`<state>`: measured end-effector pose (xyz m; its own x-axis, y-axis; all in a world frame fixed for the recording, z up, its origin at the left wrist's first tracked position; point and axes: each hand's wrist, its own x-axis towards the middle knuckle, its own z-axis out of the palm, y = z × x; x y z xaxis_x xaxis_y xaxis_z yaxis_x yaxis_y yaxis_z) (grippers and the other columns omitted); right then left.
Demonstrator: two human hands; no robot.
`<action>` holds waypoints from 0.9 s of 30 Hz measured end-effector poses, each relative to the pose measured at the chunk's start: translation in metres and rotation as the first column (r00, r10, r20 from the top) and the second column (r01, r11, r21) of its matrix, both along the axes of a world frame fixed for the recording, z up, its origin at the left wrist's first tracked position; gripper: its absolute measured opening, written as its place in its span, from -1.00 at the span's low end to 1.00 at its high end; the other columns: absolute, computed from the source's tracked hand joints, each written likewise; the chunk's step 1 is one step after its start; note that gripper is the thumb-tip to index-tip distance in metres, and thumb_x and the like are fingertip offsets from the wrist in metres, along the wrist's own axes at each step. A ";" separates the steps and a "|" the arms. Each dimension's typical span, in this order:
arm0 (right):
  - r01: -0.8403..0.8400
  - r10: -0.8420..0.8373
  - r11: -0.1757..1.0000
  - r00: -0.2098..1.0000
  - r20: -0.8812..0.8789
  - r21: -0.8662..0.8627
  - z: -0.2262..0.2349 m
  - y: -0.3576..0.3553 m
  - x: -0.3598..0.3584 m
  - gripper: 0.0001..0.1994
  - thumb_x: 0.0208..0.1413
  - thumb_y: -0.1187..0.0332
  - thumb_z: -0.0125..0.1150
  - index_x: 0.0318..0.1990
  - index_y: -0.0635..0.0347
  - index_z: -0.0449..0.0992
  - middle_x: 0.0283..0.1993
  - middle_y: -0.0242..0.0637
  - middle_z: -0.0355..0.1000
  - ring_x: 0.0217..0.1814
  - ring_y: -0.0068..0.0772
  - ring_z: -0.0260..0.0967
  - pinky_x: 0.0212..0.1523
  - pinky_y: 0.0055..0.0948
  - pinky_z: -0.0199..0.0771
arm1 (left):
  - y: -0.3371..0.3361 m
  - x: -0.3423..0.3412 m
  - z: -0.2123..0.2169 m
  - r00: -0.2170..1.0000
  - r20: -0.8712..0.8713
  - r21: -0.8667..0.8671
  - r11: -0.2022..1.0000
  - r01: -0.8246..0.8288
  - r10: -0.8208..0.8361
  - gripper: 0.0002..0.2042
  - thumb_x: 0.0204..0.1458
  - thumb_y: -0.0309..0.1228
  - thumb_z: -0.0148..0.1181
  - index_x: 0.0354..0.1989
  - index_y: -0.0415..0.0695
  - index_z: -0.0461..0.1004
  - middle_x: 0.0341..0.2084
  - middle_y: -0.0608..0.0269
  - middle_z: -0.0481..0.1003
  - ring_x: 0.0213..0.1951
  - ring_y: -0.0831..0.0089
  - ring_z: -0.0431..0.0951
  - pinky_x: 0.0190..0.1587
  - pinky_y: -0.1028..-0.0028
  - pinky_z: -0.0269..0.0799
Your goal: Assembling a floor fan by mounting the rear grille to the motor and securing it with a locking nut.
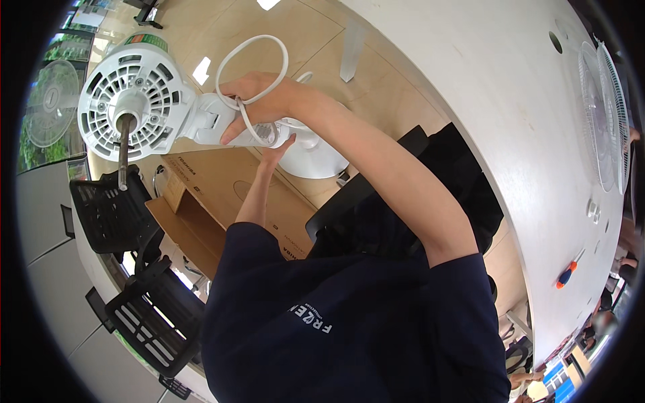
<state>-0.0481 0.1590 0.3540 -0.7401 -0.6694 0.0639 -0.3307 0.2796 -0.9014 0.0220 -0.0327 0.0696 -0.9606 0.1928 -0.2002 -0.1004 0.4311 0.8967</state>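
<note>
A white electric fan (176,101) is tilted in front of me, with no grille or blade on its slotted motor housing. A bare metal shaft (123,151) sticks out of the housing. My right hand (259,97) is closed round the fan's neck, and a white power cord (285,57) loops over that hand. Lower on the pole, near the round white base (316,164), my left hand (274,152) grips the stand. Its fingers are partly hidden behind the pole.
An opened cardboard box (235,178) lies below the fan. Black chairs (154,322) stand at the left. On the white table (484,87) at right are round fan grilles (608,114), small white parts (592,209) and an orange-and-blue screwdriver (566,275).
</note>
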 end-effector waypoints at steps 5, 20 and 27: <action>0.162 -0.167 0.985 0.981 -0.097 -0.053 0.002 0.004 0.023 -0.37 -0.37 -0.02 0.54 -0.15 0.18 0.51 -0.29 -0.19 0.54 -0.18 -0.14 0.52 -0.17 -0.25 0.47 | 0.015 0.005 -0.010 0.985 -0.058 0.112 0.981 -0.158 0.165 -0.53 -0.04 -0.29 0.41 0.02 -0.20 0.43 -0.06 0.24 0.47 -0.03 0.40 0.44 0.06 0.38 0.36; 0.292 -0.323 0.946 0.868 -0.377 -0.139 0.003 -0.019 0.032 -0.38 -0.39 -0.11 0.52 -0.27 0.16 0.45 -0.49 -0.21 0.42 -0.39 -0.06 0.47 -0.40 -0.20 0.44 | -0.020 -0.016 -0.015 0.986 0.134 0.042 0.995 0.093 -0.098 -0.40 -0.13 -0.34 0.46 0.11 -0.23 0.38 0.07 0.17 0.44 0.10 0.30 0.41 0.16 0.31 0.28; 0.359 -0.363 0.930 0.859 -0.360 -0.081 -0.003 -0.012 0.032 -0.40 -0.32 -0.08 0.49 -0.18 0.10 0.47 -0.41 -0.23 0.41 -0.31 -0.06 0.46 -0.34 -0.22 0.45 | 0.006 0.001 -0.009 0.999 0.007 0.051 0.998 -0.044 0.044 -0.40 -0.15 -0.35 0.47 0.10 -0.24 0.38 0.06 0.15 0.44 0.09 0.30 0.42 0.15 0.32 0.29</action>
<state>-0.0157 0.1473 0.3509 -0.8529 -0.3576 0.3803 -0.5123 0.4333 -0.7414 0.0225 -0.0262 0.0608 -0.9672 0.1605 -0.1970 -0.1236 0.3802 0.9166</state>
